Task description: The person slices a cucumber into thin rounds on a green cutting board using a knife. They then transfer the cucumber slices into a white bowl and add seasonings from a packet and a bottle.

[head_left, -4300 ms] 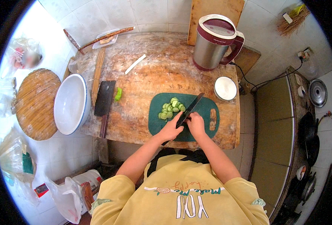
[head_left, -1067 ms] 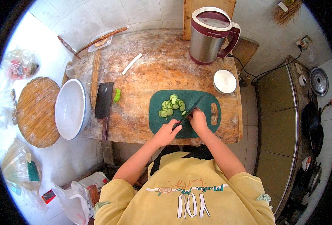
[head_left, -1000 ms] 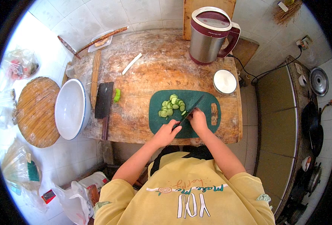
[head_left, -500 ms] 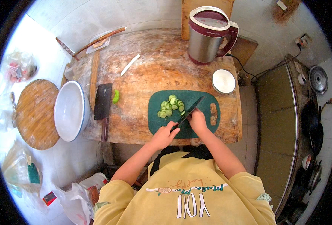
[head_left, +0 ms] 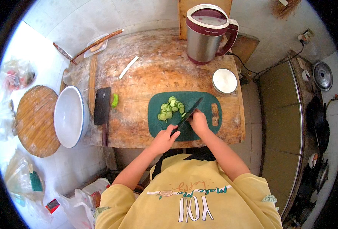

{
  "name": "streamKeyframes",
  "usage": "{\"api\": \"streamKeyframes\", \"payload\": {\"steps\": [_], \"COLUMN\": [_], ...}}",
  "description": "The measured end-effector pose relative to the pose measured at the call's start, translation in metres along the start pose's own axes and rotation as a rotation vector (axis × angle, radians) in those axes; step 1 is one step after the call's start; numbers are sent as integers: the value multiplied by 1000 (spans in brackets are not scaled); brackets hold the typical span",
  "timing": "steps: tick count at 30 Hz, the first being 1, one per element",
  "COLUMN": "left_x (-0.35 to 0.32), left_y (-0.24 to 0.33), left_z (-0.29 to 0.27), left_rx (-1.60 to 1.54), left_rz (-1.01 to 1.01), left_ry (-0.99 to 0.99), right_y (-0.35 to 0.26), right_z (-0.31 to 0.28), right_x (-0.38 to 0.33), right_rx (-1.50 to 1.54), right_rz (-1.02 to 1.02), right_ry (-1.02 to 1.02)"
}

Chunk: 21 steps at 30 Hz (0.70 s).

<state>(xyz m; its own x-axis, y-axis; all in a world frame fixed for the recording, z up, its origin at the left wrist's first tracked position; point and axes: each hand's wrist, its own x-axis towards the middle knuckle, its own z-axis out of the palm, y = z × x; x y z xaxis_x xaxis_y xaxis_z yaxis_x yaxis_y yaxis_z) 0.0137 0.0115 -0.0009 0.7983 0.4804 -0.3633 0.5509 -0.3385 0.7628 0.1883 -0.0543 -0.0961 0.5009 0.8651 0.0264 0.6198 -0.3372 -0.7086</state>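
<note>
My left hand (head_left: 164,139) grips the handle of a dark-bladed knife (head_left: 190,110), which slants up and to the right over a green cutting board (head_left: 161,128). Close against the blade's right side, the fingers of my right hand (head_left: 198,121) are closed on a piece of cucumber, mostly hidden by the fingers and blade. Left of the blade lies a loose pile of thin cucumber slices (head_left: 171,108). One slice (head_left: 183,114) rests apart from the pile, right beside the blade.
A black cleaver (head_left: 102,107) and a green pepper piece (head_left: 115,100) lie left on the wooden table (head_left: 138,84). At the left edge stands a white basin (head_left: 70,118). A white bowl (head_left: 225,81) and a steel-and-maroon jug appliance (head_left: 205,42) stand at the right and back.
The whole view has shifted slightly. Both hands stay in nearly the same place on the board, with the knife still slanted between them and the slice pile looking unchanged.
</note>
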Motion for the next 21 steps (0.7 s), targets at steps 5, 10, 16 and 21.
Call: {"api": "streamKeyframes", "payload": {"steps": [5,10,16,21], "left_x": [1,5,12,25], "left_y": [-2,-5,-6,-11], "left_z": [0,0,7,9], "left_rx": [5,16,-23,-35], "left_rz": [6,69,29,41], "left_ry": [-2,19,42,48], "right_y": [0,-8,-7,-7], "right_z": [0,-5,-5,-3], "right_x": [0,0,0,1], "right_rx": [3,-7,-19,18], "right_rz": [-9,13,13,19], "right_ry": [-8,-23,-18,-8]}}
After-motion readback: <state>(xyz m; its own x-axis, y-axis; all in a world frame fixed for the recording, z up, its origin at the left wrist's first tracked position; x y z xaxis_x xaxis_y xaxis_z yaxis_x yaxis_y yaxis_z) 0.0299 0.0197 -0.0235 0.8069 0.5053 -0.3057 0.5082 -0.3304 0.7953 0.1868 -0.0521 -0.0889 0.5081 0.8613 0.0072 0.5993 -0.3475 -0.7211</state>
